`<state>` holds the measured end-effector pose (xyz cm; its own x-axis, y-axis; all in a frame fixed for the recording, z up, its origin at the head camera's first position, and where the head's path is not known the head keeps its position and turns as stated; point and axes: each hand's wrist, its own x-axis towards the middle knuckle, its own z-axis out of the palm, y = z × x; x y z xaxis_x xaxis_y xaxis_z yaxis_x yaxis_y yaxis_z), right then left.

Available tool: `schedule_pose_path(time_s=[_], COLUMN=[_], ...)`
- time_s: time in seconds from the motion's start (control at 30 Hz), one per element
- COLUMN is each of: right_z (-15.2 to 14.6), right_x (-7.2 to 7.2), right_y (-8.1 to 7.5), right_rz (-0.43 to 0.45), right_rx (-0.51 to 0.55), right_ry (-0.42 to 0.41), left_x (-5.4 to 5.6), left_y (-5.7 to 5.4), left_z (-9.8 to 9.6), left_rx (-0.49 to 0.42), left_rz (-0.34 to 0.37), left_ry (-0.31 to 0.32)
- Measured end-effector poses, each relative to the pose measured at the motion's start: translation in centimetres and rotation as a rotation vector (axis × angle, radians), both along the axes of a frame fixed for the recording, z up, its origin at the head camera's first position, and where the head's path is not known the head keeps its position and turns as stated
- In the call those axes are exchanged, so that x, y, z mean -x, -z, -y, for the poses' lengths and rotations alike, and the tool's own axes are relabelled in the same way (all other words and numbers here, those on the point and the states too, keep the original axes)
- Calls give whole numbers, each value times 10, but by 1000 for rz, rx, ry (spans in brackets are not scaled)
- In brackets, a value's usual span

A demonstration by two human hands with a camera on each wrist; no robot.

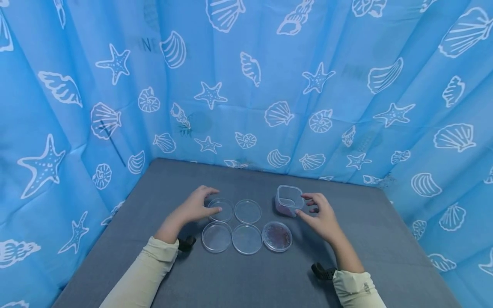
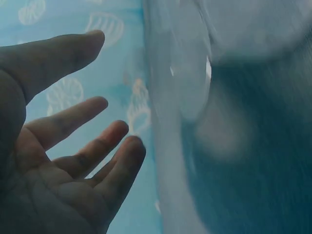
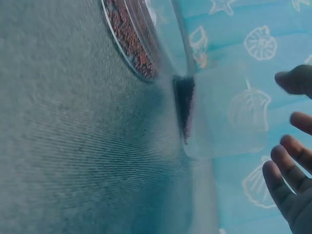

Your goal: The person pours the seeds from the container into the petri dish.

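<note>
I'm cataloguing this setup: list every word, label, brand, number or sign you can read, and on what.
"IN", faint, perhaps followed by an E: on the blue fabric curtain with white seashell prints.
Other faint marks on the curtain: too blurred to read.
Small mark on the cream right sleeve: too small to read.
Clear square plastic container, clear round dishes: no readable text.

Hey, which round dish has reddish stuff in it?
The rightmost dish in the near row: it shows reddish-brown grains, while the other four dishes look clear.
</note>
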<state>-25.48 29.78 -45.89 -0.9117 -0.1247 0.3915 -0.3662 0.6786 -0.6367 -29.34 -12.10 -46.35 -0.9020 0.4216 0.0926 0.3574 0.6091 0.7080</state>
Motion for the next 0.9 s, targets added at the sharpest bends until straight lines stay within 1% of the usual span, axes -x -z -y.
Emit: schedule_pose_path(time_s=[0.1, 0.2, 0.3, 0.4, 0.5, 0.63, 0.73, 0.9], right_z=[0, 1, 3, 5, 6, 7, 6, 5], right_x=[12, 23, 31, 35, 38, 40, 40, 40], right_y=[5, 12, 16, 17, 15, 12, 13, 18], right_rz=[62, 138, 215, 273, 302, 331, 354, 352], right_rx=[27, 45, 44, 29, 35, 43, 37, 48], right_ry=[-6, -8, -10, -21, -25, -9, -4, -18], left_x=[2, 0, -2, -3, -2, 0, 3, 6], left_y=[5, 9, 12, 11, 10, 9, 12, 17], left_z=[14, 23, 27, 30, 31, 29, 26, 23], left_rx=[-31, -64, -87, -117, -147, -157, -160, -150], left_rz=[42, 95, 122, 141, 165, 183, 198, 211], left_ry=[0, -3, -5, -8, -12, -14, -9, 5])
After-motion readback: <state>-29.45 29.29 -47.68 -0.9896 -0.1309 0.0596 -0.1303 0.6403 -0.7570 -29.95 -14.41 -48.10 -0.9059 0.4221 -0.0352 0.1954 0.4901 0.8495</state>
